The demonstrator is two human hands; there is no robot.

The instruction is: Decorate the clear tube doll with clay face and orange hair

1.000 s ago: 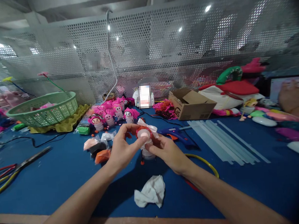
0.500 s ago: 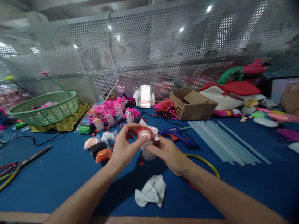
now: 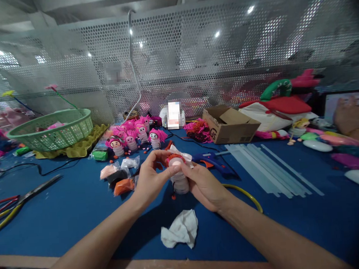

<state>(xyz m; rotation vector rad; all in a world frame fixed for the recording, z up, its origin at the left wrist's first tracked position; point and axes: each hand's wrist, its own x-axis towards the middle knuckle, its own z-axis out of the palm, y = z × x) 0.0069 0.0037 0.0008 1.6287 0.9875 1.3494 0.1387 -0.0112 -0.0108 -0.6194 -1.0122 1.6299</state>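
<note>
Between my hands is a small doll (image 3: 180, 185) with a clear ringed body, a pale round face, red hair and a white bow (image 3: 182, 155). My left hand (image 3: 153, 176) grips the head from the left, its thumb on the face. From the right, my right hand (image 3: 206, 184) holds the doll too, with its thumb at the face beside the other thumb. A small orange foot dangles below the body. Just behind my right hand lies a blue glue gun (image 3: 216, 163). Nearer me is a crumpled white tissue (image 3: 180, 229).
Several pink-haired dolls (image 3: 130, 140) stand behind bagged clay (image 3: 123, 186). Large scissors (image 3: 27, 198) and a green basket (image 3: 88, 120) are at left. Rightward are glue sticks (image 3: 266, 171), a cardboard box (image 3: 233, 131), scissors handles (image 3: 248, 194) and another person's hand (image 3: 352, 114).
My right thumb has moved up from the doll's neck to its face, next to my left thumb. The doll has shifted slightly right and stands a bit more upright.
</note>
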